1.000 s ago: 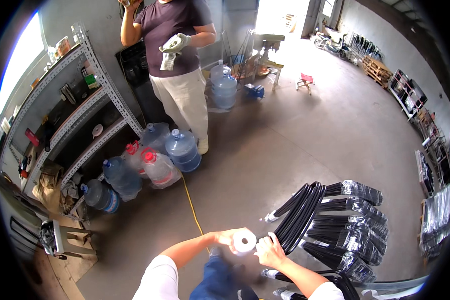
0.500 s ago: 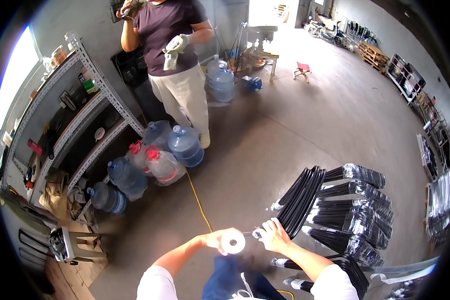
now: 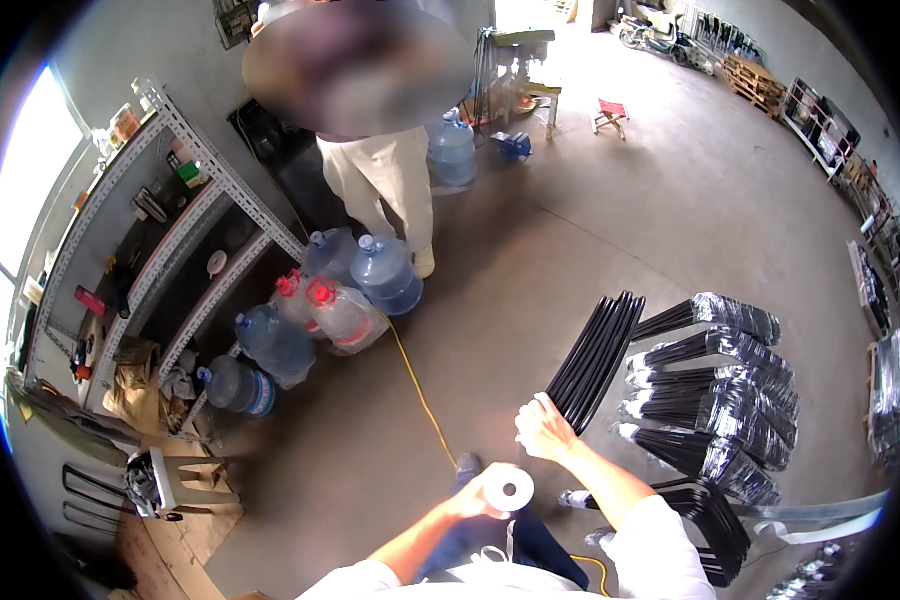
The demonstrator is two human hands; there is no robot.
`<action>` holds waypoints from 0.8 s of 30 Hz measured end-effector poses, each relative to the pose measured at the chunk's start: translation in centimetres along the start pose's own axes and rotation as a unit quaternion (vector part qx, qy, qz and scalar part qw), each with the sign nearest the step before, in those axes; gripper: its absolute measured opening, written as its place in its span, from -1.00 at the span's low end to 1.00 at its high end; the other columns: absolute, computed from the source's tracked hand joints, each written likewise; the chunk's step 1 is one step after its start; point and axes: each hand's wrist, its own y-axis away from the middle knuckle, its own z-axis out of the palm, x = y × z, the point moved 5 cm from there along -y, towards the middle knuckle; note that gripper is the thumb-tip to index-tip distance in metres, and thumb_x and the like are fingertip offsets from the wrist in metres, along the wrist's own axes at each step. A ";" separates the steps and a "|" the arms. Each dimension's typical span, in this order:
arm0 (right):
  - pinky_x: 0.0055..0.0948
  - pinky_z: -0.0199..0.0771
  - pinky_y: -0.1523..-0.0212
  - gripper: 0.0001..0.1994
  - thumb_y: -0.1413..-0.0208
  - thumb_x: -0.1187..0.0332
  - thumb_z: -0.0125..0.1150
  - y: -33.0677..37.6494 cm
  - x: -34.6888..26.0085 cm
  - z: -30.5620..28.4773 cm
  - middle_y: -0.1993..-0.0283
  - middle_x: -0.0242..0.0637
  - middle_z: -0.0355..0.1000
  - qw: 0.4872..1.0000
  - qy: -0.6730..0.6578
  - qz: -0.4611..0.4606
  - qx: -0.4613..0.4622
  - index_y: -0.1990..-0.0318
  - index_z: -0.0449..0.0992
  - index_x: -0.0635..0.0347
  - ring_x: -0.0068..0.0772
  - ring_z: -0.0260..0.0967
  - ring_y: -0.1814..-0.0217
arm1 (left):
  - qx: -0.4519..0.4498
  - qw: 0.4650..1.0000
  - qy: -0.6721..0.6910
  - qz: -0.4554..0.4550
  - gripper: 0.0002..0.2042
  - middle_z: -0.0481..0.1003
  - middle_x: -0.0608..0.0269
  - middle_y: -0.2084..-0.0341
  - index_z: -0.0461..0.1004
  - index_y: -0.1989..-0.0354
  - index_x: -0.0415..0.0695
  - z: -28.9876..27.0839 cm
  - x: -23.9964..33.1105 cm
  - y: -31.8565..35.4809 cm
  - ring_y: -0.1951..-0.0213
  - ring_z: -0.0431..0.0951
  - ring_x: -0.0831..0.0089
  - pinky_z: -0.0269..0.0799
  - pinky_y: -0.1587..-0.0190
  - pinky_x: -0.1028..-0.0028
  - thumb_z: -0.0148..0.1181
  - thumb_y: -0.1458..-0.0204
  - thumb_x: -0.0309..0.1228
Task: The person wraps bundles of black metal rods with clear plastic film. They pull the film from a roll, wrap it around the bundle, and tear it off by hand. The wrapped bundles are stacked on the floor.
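My left hand [image 3: 477, 498] is closed around a white roll [image 3: 523, 500], apparently of wrapping film, its round end with the core hole facing up. At the near end of a bundle of slim black tubes [image 3: 598, 360], my right hand [image 3: 546, 430] has its fingers wrapped round that end and hides it. The bundle slants away to the far right. Beside it lie several more black tube bundles [image 3: 670, 383], their right ends covered in shiny clear film [image 3: 735, 325].
A yellow cable [image 3: 420, 385] runs over the floor near my feet. Several large water bottles [image 3: 387, 275] stand left, by a metal shelf [image 3: 235, 195]. Behind them stands another person [image 3: 380, 175], upper body blurred. A red folding stool [image 3: 611, 113] is farther off. More black frames [image 3: 705, 520] lie near my right arm.
Both hands have moved apart, the left with the roll slightly right and the right hand up. The held bundle now looks straighter and narrower. The view has shifted slightly.
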 end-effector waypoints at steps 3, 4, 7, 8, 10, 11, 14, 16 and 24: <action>-0.24 0.06 -0.08 -0.75 0.31 0.23 0.22 0.3 0.7 -0.1 0.41 -0.25 0.29 0.999 -0.021 0.028 0.005 0.51 0.43 0.23 -0.26 0.21 0.18 | 0.039 0.999 0.038 -0.002 -0.18 0.23 0.24 0.03 0.16 -0.10 -0.14 1.5 0.1 -0.5 -0.08 0.18 0.37 0.08 -0.14 0.37 0.39 0.51 -0.60; -0.26 0.07 -0.08 -0.77 0.30 0.27 0.19 0.6 1.1 0.2 0.30 -0.20 0.32 0.998 -0.046 0.033 -0.040 0.50 0.44 0.24 -0.23 0.21 0.12 | 0.042 0.999 0.016 0.003 -0.19 0.23 0.24 0.04 0.16 -0.09 -0.14 2.0 0.4 -0.8 -0.07 0.19 0.37 0.08 -0.14 0.38 0.38 0.52 -0.60; -0.14 0.02 -0.10 -0.81 0.28 0.31 0.16 1.6 1.8 -1.9 0.07 -0.08 0.28 0.994 -0.099 0.031 0.027 0.48 0.44 0.22 -0.15 0.17 -0.03 | 0.040 0.999 -0.010 0.003 -0.21 0.23 0.22 0.05 0.18 -0.06 -0.14 2.3 -0.3 -1.2 -0.07 0.19 0.34 0.09 -0.14 0.39 0.37 0.53 -0.60; -0.10 0.00 -0.11 -0.81 0.27 0.32 0.16 2.1 1.1 -3.5 0.02 -0.05 0.25 0.993 -0.078 0.041 0.082 0.47 0.44 0.22 -0.12 0.15 -0.06 | 0.046 0.998 -0.032 0.002 -0.21 0.23 0.21 0.05 0.18 -0.06 -0.14 2.0 -0.4 -0.9 -0.06 0.19 0.33 0.09 -0.14 0.39 0.37 0.54 -0.60; 0.03 -0.12 -0.15 -0.74 0.27 0.33 0.17 5.1 -0.2 -6.2 -0.09 0.02 0.15 0.957 -0.103 0.182 0.200 0.34 0.40 0.21 -0.07 0.03 -0.18 | 0.026 0.999 -0.046 0.008 -0.17 0.21 0.22 0.02 0.14 -0.08 -0.16 2.5 -0.1 -0.8 -0.10 0.16 0.34 0.03 -0.17 0.41 0.38 0.55 -0.57; 0.06 -0.17 -0.15 -0.61 0.24 0.38 0.16 7.7 -0.6 -6.3 -0.15 0.05 0.05 0.904 -0.047 0.327 0.270 0.15 0.30 0.22 -0.07 -0.03 -0.21 | 0.017 0.999 -0.050 0.005 -0.17 0.21 0.21 0.01 0.14 -0.09 -0.17 2.8 -0.2 -0.9 -0.11 0.16 0.33 0.03 -0.18 0.41 0.37 0.55 -0.58; -0.13 -0.27 -0.28 -0.32 0.05 0.42 0.06 12.7 0.3 -1.0 -0.30 0.04 -0.21 0.682 -0.280 0.565 0.370 -0.25 -0.10 0.19 -0.04 -0.26 -0.34 | -0.006 0.999 -0.033 -0.011 -0.16 0.21 0.20 0.00 0.12 -0.10 -0.17 4.3 -0.4 -1.4 -0.12 0.15 0.32 0.03 -0.18 0.41 0.36 0.54 -0.60; -0.16 -0.25 -0.29 -0.26 0.04 0.39 0.05 13.0 0.3 -1.1 -0.30 0.06 -0.22 0.666 -0.355 0.555 0.349 -0.28 -0.20 0.07 0.01 -0.27 -0.34 | -0.008 0.999 -0.042 -0.009 -0.17 0.21 0.21 0.00 0.12 -0.10 -0.15 5.3 0.2 -1.6 -0.13 0.14 0.33 0.06 -0.17 0.42 0.34 0.52 -0.63; -0.18 -0.11 -0.23 -0.14 0.18 0.35 0.23 15.9 -2.4 1.1 -0.35 -0.27 -0.30 0.537 -0.567 0.475 0.406 -0.29 -0.17 -0.02 -0.13 -0.42 -0.39 | -0.005 0.999 -0.045 0.005 -0.16 0.18 0.19 0.00 0.10 -0.11 -0.18 7.2 0.1 -2.1 -0.12 0.13 0.30 0.00 -0.18 0.33 0.38 0.50 -0.53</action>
